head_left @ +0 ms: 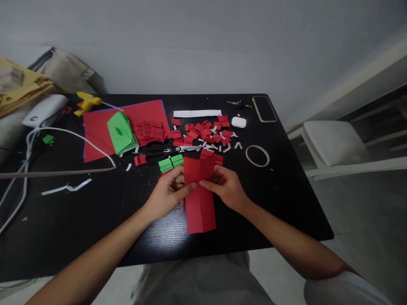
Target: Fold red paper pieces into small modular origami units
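A long strip of red paper (201,212) with a lengthwise crease is held up above the near part of the table. My left hand (170,188) pinches its left edge, thumb on the front and fingers behind. On the right edge, my right hand (227,186) grips it the same way, with the two thumb tips close together near the middle. Just beyond the strip lie small folded green pieces (171,162) and black-handled scissors (159,151), partly hidden by other pieces. Many small folded red pieces (206,132) and white paper scraps are scattered behind the hands.
On the black table (286,199) lie a red sheet (101,142), a green paper stack (122,133), a yellow glue gun (87,103), a white cable (79,134), a ring (257,156), a white case (238,122), keys (240,103) and a phone (264,109). A white chair (330,142) stands right.
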`<state>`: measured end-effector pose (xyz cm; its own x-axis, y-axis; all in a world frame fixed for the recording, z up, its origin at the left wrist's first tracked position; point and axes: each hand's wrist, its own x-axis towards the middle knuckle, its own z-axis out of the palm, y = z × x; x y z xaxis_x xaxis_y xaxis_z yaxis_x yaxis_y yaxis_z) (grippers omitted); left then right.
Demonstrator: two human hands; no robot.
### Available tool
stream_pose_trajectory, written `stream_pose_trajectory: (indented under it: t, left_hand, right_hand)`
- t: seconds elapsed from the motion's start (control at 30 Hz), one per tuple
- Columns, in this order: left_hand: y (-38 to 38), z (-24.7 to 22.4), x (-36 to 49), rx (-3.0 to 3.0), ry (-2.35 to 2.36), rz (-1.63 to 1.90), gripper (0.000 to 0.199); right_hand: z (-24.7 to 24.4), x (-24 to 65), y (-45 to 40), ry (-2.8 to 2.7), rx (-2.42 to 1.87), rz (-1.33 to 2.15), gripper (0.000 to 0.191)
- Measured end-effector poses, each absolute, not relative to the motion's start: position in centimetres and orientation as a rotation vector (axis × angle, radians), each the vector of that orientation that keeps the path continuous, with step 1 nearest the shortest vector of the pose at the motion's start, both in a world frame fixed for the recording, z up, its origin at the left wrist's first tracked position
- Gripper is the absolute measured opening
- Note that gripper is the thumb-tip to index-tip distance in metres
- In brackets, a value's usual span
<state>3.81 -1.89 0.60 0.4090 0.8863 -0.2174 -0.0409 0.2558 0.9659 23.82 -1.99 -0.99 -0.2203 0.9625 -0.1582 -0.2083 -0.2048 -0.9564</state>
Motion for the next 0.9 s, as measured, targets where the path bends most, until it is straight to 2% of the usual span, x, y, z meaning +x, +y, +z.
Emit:
stream_pose_trajectory:
  t: [0.27, 0.5, 0.6, 0.8, 0.9]
  left_hand:
    - [-1.7, 1.6, 3.2, 1.226, 0.907, 0.870, 0.025]
    - [-1.1, 1.9, 2.6, 1.390, 0.988, 0.975, 0.022]
    - [-1.0, 1.9, 2.4, 1.438, 1.047, 0.994, 0.024]
    - [-0.9, 1.7, 2.1, 1.565, 1.088, 0.996, 0.025]
    - [-1.2, 1.3, 2.2, 1.404, 1.021, 1.049, 0.012]
  right_hand:
    - [-0.3, 24.7, -1.6, -1.156, -0.991, 1.535, 0.008]
    - [0.0, 25.0, -1.5, -0.859, -0.935, 1.763, 0.019]
    - [0.3, 24.8, -1.6, -0.796, -0.952, 1.792, 0.031]
    - [-0.3, 24.3, -1.8, -1.015, -1.135, 1.734, 0.043]
    - [-0.6, 24.2, -1.8, -1.070, -1.158, 1.718, 0.040]
